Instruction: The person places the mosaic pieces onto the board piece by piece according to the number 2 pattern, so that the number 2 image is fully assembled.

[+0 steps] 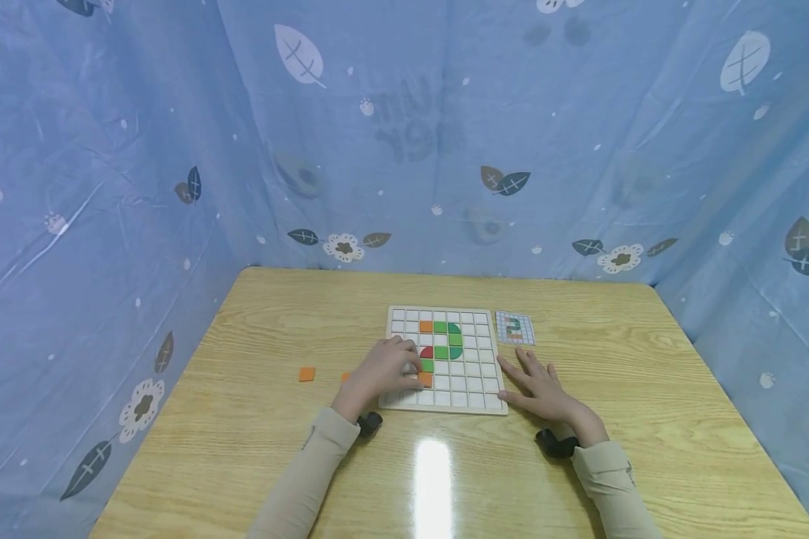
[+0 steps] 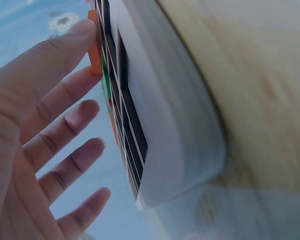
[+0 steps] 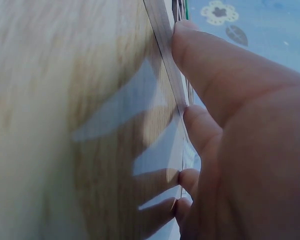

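Observation:
A white grid board [image 1: 468, 401] lies on the table, with orange, green, teal and red tiles forming a curved figure. My left hand [image 1: 387, 367] reaches over the board's left part. Its thumb and index finger pinch an orange tile [image 2: 95, 47] by its edges, at a cell low in the figure; the other fingers are spread. Flat fingers of my right hand [image 1: 542, 393] touch the board's right edge, the thumb [image 3: 200, 50] at its rim. Some cells at the left are hidden behind my left hand.
A small pattern card [image 1: 514, 328] with a printed grid figure lies by the board's upper right corner. One loose orange tile [image 1: 306, 374] lies to the left on the wooden table [image 1: 256, 442]; another orange piece [image 1: 345, 376] is partly hidden by my left wrist. Patterned blue curtains surround the table.

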Demonstrator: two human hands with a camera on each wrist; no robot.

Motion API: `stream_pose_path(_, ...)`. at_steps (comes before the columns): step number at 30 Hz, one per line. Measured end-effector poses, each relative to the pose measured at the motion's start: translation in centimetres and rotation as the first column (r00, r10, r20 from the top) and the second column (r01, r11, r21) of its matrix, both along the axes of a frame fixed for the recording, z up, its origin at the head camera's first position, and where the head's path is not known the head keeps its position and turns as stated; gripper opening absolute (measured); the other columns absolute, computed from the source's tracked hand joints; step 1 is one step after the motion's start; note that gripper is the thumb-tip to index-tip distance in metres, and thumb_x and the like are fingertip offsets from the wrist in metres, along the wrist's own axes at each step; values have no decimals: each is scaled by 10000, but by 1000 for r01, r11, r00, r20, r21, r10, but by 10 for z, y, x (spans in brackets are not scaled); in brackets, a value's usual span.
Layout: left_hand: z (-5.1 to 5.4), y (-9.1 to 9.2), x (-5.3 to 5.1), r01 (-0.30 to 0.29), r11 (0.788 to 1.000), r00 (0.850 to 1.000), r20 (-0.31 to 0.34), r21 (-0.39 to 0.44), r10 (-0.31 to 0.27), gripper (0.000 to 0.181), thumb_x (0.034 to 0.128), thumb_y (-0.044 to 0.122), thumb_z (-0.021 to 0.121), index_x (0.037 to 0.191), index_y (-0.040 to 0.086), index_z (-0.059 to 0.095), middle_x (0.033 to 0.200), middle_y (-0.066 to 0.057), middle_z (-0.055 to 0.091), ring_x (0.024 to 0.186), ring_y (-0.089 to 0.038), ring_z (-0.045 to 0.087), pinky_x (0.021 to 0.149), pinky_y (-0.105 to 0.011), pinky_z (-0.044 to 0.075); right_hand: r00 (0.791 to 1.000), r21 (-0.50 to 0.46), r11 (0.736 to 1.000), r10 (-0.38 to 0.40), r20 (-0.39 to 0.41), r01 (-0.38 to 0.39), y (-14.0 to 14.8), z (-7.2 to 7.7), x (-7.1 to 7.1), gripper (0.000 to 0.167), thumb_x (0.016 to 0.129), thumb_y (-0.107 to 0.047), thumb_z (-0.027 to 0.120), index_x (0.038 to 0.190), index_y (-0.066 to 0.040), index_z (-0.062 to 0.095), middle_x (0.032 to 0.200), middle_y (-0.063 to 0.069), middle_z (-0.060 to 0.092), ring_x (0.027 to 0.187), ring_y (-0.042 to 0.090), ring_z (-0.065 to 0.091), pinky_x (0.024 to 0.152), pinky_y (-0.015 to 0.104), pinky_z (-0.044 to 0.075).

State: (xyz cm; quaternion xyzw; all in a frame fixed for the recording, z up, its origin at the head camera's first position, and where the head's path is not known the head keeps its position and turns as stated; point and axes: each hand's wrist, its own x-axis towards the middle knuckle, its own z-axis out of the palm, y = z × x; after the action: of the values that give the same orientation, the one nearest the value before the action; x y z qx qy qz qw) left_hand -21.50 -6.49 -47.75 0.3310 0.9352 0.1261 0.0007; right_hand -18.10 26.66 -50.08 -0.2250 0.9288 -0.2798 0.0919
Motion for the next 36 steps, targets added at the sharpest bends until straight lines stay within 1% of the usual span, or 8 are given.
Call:
stream_pose_path(5, 0, 3, 1, -1, 1000, 1000, -6, -21, 1, 259, 756, 483, 706, 902, 269, 713, 1029, 86, 589, 948, -126, 496, 884, -376, 423, 1000, 0, 1000, 1, 10, -1, 0, 0, 1, 671, 910, -369, 555, 1470, -144, 261, 1520, 252, 57, 1367, 491, -5, 1005, 690, -81)
stream_pose_path(15, 4, 1, 3, -8, 1000, 1000, 8, -9, 8, 260, 752, 463, 721, 915, 260, 708, 1027, 87, 595, 976, -132, 501, 908, -384, 416, 1000, -2, 1000, 3, -4, -3, 0, 2, 2, 660, 917, -355, 549, 1464, -113, 270, 1508, 277, 71, 1362, 501, -3, 1000, 696, -72)
stream_pose_path(23, 1, 3, 1, -1, 1000, 1000, 11, 7, 1, 258, 742, 484, 722, 895, 277, 703, 991, 121, 590, 909, -108, 480, 851, -354, 421, 1000, 4, 1000, 2, -3, -2, 0, 4, 2, 657, 916, -366, 547, 1462, -117, 278, 1508, 276, 68, 1359, 504, 6, 999, 698, -69)
stream_pose_path(30, 1, 3, 1, -6, 1000, 1000, 21, 9, 6, 250, 740, 465, 733, 906, 279, 701, 1024, 107, 587, 960, -118, 482, 897, -378, 411, 1000, 10, 1000, -1, 7, 1, 2, 2, 1, 675, 911, -378, 554, 1470, -139, 260, 1517, 260, 58, 1369, 485, -3, 1008, 689, -77)
stream_pose_path(36, 1, -3, -2, -13, 1000, 1000, 19, 28, 13, 255, 747, 460, 726, 926, 278, 707, 1018, 96, 591, 951, -125, 492, 837, -351, 425, 1000, 7, 1000, 0, 15, 0, 2, 0, 0, 672, 911, -381, 553, 1470, -148, 261, 1523, 245, 50, 1373, 477, -12, 1007, 690, -79)
